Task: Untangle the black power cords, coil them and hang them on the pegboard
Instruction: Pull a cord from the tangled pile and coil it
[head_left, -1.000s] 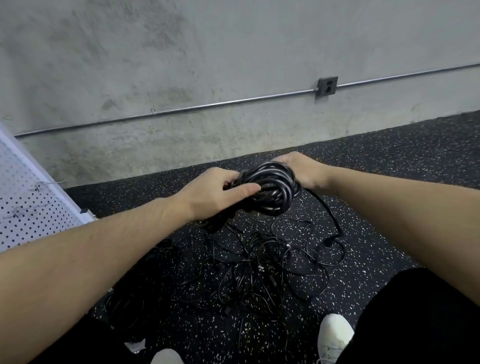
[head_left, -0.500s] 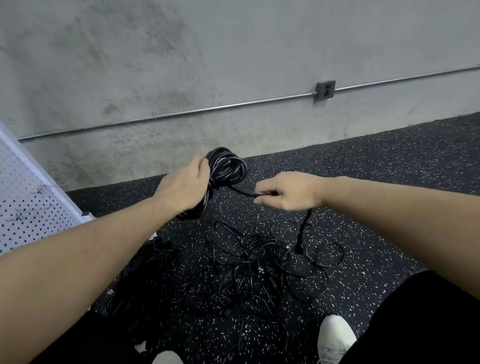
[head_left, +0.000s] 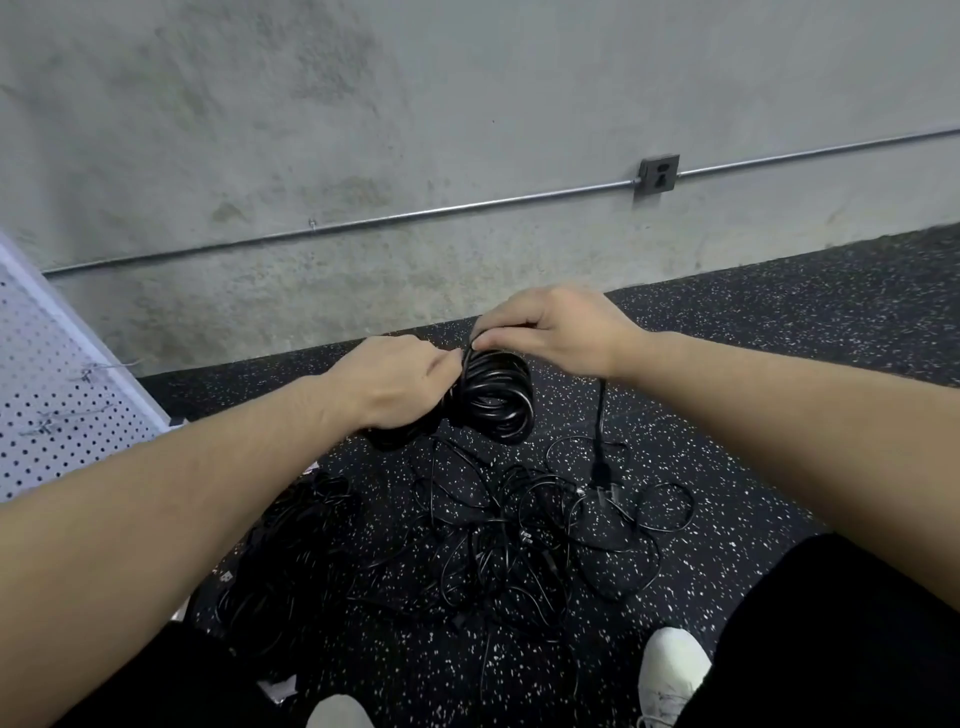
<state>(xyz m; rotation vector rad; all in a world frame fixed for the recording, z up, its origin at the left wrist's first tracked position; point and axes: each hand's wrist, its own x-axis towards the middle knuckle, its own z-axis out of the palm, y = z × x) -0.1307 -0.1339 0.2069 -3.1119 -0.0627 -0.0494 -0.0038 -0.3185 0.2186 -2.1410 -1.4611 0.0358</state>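
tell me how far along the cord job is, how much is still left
Early on. Done: nothing hangs on the pegboard part in view; its hooks are bare. In hand: the left hand grips one coiled cord while the right hand pinches its strand at the top, the plug end dangling loose. Left: the tangled pile on the floor needs separating, coiling and hanging.
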